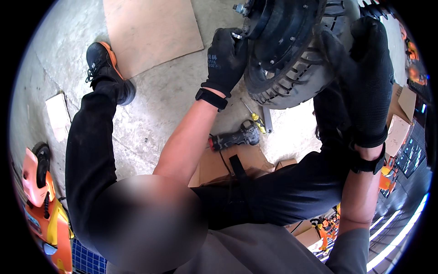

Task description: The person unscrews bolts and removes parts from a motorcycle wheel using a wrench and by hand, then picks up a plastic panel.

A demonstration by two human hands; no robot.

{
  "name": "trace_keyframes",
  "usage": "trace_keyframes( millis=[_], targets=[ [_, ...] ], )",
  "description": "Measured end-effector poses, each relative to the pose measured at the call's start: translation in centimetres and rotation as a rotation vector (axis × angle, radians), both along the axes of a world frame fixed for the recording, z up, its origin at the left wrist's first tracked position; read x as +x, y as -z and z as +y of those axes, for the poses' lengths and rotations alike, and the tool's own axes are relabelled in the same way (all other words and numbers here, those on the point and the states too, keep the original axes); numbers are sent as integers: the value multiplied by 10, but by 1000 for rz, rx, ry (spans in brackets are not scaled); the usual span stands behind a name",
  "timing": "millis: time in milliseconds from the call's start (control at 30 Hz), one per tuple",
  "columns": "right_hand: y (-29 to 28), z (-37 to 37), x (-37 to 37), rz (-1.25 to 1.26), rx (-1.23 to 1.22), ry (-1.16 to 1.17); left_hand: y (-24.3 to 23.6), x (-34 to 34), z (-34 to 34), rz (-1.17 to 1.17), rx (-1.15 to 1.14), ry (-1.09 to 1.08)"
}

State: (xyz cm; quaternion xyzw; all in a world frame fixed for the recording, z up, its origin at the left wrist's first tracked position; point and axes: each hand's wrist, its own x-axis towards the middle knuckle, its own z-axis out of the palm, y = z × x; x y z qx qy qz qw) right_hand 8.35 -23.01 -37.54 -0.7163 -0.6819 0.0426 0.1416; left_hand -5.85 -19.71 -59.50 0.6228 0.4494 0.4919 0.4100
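Note:
My left hand point(226, 59) wears a black glove, its fingers closed around a small silver metal piece point(236, 35) beside the hub of a black wheel point(285, 34). The wheel has a knobbly tyre point(292, 84) and bolts around its rim; a threaded axle point(241, 9) sticks out at top. My gloved right hand point(360, 77) is at the tyre's right side, thumb apart from the other fingers, partly hiding the tread. Below the wheel lie a yellow-handled screwdriver point(257, 122), a cordless power tool point(232, 137) and a grey metal bar point(267, 119).
A large board point(150, 32) lies top left, a smaller white piece point(58, 116) left. My legs point(91, 150) surround the work, over cardboard point(246, 157). An orange scooter-like vehicle point(39, 205) stands lower left; boxes point(397, 130) and orange items point(413, 55) are along the right.

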Motion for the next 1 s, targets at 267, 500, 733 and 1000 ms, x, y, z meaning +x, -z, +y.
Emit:
trace_keyframes(
  millis=[267,500,733,1000],
  targets=[
    [5,-3,0,51,32,6,22,-36,55,-519,-509,113],
    [3,2,-2,-58,32,-5,91,-63,54,378,288,336],
    [4,0,2,-38,17,1,116,-56,55,465,227,273],
    [4,0,3,-112,26,-9,123,-58,67,565,194,305]
  ],
)
